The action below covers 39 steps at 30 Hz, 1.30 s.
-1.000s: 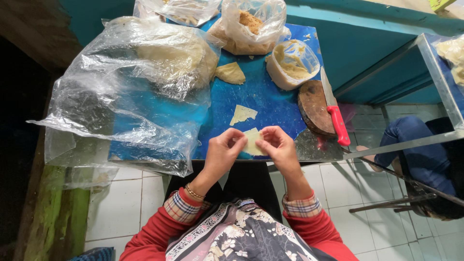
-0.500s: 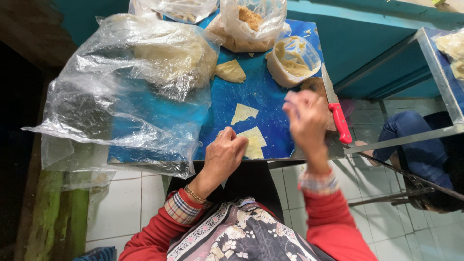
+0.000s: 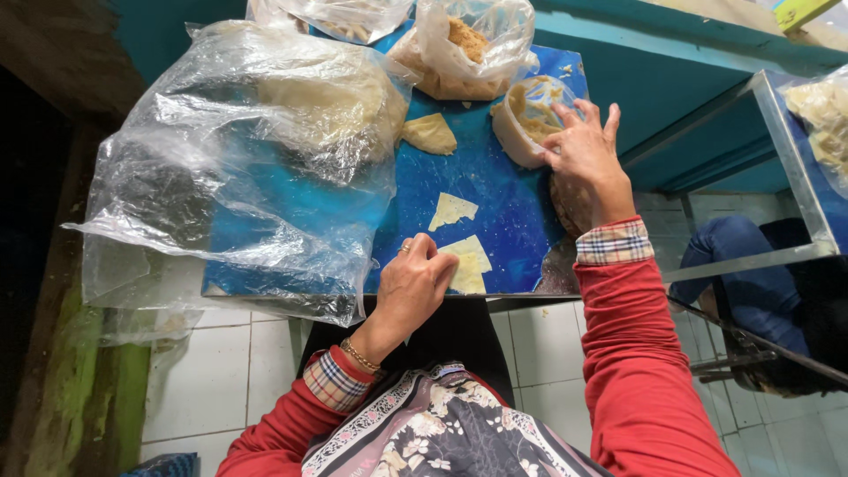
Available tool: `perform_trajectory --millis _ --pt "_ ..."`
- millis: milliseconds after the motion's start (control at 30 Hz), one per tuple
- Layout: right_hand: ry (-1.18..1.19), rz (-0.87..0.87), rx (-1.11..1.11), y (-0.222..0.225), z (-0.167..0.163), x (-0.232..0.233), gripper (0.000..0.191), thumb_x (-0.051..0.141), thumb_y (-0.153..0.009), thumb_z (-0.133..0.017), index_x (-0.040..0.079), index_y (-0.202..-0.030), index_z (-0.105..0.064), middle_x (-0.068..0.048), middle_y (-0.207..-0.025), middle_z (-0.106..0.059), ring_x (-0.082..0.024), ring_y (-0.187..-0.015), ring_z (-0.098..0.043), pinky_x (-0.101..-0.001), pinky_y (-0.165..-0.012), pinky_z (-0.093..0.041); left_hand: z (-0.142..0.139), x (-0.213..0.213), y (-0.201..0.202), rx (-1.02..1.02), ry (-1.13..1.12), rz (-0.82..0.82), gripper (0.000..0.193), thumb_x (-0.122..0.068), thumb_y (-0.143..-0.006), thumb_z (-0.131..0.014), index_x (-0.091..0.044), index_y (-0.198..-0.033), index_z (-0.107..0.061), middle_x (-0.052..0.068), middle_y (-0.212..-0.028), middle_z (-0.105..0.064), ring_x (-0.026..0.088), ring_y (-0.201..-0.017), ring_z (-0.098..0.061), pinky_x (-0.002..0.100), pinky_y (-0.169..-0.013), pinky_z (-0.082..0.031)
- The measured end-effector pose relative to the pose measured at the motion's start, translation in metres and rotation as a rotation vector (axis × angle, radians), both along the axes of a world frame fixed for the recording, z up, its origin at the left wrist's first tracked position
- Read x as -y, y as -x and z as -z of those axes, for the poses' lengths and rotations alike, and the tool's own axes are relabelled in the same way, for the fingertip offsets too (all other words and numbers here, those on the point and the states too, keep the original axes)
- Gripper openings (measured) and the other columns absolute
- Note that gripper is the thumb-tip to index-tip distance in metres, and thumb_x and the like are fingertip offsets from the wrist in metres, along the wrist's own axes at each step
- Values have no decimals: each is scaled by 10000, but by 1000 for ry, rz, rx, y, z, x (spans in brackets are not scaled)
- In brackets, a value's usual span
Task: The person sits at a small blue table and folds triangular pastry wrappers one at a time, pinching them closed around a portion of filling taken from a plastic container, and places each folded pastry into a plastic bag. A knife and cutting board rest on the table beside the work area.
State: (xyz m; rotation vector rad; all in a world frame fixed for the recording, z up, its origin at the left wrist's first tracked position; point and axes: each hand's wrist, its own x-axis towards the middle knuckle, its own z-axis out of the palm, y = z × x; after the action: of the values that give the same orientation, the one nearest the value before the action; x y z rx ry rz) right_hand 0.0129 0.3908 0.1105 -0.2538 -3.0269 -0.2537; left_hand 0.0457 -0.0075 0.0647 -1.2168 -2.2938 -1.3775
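Note:
My left hand [image 3: 415, 284] rests on a pale yellow dough sheet [image 3: 468, 262] at the near edge of the blue table [image 3: 495, 190], fingers pressing its left side. A second, smaller dough piece [image 3: 451, 210] lies just beyond it. My right hand [image 3: 585, 152] reaches forward with fingers spread and touches the white bowl of filling [image 3: 523, 119] at its right rim. Nothing is gripped in that hand as far as I can see.
A large crumpled clear plastic bag [image 3: 247, 150] covers the table's left half. A folded dough piece [image 3: 428, 134] lies mid-table. Bags with crumbly filling [image 3: 468, 49] stand at the back. A person's leg in blue trousers [image 3: 738, 252] is at the right, under a metal-framed shelf [image 3: 791, 159].
My right hand left the dough sheet, rose to the right, then reached forward to the white bowl. My left hand stayed on the sheet at the near edge.

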Motion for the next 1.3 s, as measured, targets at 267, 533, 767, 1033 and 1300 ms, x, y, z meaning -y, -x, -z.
perform_trajectory --millis 267,533,767,1033,1300 --pt "218 -47 -224 -26 -46 55 217 234 -768 -784 129 -944 -713 -72 -1488 -563 -307 -1439 -433 -680 -1209 -163 -4 0 0 27 -38 -4 41 -162 -885 -748 -125 -877 -731 78 -892 -566 269 -810 -621 391 -662 -524" --pt "179 -237 -250 -130 15 201 565 -40 -792 -622 240 -1273 -719 -42 -1471 -565 -276 -1360 -506 -660 -1191 -204 -5 0 0 -10 -13 14 52 -126 -862 -747 -124 -912 -730 83 -894 -572 266 -808 -632 389 -672 -525" --pt "-302 -291 -256 -130 16 194 539 72 -879 -631 300 -1363 -696 -38 -1555 -515 -288 -1392 -459 -622 -1182 -217 -5 -1 -2 -2 5 7 40 -128 -872 -746 -135 -909 -732 77 -892 -573 264 -811 -634 388 -656 -521" --pt "384 -273 -363 -129 16 175 530 -26 -877 -600 322 -1264 -703 16 -1547 -541 -210 -1426 -496 -496 -1205 -325 -4 0 -3 -5 -10 11 55 -129 -874 -750 -136 -926 -731 77 -899 -574 266 -819 -634 394 -668 -525" --pt "-184 -307 -247 -153 25 210 595 42 -863 -640 340 -1376 -685 -16 -1555 -517 -270 -1404 -460 -582 -1206 -191 -2 0 -3 -42 -6 9 69 -125 -867 -752 -129 -932 -729 81 -895 -573 270 -812 -630 391 -661 -520"
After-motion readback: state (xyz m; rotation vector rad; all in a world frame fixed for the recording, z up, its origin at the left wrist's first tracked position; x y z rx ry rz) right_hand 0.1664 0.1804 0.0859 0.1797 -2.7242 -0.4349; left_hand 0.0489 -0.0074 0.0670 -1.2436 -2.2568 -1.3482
